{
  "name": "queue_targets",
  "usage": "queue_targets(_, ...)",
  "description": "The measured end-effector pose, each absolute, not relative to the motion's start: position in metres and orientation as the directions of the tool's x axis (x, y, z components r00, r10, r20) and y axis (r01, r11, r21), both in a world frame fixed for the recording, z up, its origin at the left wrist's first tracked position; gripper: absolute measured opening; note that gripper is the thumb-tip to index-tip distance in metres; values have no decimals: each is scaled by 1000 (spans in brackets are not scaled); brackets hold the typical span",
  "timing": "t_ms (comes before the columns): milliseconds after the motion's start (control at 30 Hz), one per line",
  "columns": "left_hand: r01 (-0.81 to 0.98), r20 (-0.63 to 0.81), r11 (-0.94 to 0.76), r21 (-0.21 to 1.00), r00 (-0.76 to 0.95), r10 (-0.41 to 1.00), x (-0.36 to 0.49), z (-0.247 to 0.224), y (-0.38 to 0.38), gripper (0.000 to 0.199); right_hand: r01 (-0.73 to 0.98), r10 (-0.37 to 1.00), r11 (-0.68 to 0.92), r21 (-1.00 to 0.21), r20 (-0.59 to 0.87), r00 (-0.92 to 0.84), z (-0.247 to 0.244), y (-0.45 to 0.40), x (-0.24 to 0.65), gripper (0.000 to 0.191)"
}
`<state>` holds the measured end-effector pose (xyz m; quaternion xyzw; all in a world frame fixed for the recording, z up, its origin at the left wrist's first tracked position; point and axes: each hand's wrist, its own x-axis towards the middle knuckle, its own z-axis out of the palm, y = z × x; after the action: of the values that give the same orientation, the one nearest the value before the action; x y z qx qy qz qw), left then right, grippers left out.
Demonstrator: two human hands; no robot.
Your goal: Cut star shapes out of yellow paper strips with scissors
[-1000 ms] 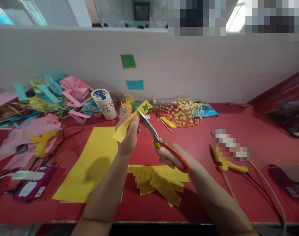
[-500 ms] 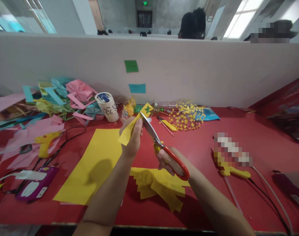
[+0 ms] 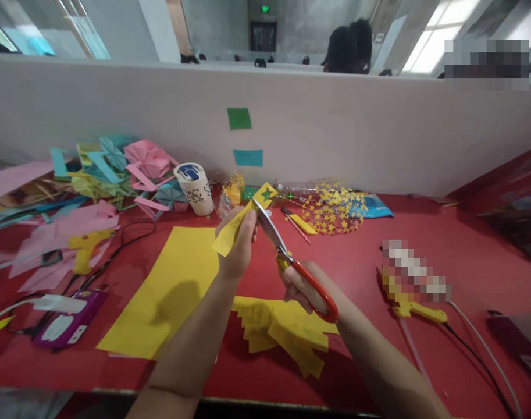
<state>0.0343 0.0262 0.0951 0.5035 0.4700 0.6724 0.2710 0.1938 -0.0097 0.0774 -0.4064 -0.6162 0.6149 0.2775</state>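
A big flat red table point(image 3: 356, 262) lies under everything. At eight o'clock from the hands is a large four-sided yellow paper sheet point(image 3: 180, 262), and at six o'clock a messy pile of short yellow paper strips point(image 3: 287, 329). A bunch of little yellow stars point(image 3: 335, 205) sits at two o'clock. The right hand point(image 3: 298, 286) holds long silver metal scissors with red handles point(image 3: 309, 281), fingers wrapped snugly; the tip points near eleven o'clock, the handles near five. I cannot tell how wide the blades are. The left hand point(image 3: 239, 250) pinches one thin flat yellow paper strip point(image 3: 229, 234) in the air, and the scissors' tip is right by it. This strip's long side runs from between one and two o'clock down to between seven and eight. Its top end has a green-looking star shape point(image 3: 267, 194), probably a hole already cut. Its low end has drawn lines and looks uncut, so that part seems left, like the pile.
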Motion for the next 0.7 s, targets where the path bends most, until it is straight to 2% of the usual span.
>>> queue_targets(167,-14,374,-400,916,-329,867,34,95,28,34,170,858,-67,-983,-144,-493,80,-8,196,70)
queue_targets(300,-161,302,-371,915,-339,891,32,93,31,29,164,852,-35,-986,-115,-511,80,-8,200,66)
queue_targets(467,-208,354,-437,875,-340,871,31,96,33,27,189,858,-43,-981,-133,-497,84,-8,203,65)
queue_targets(700,-294,276,-385,874,-352,894,28,108,34,23,224,858,-68,-972,-172,-485,85,-5,205,63)
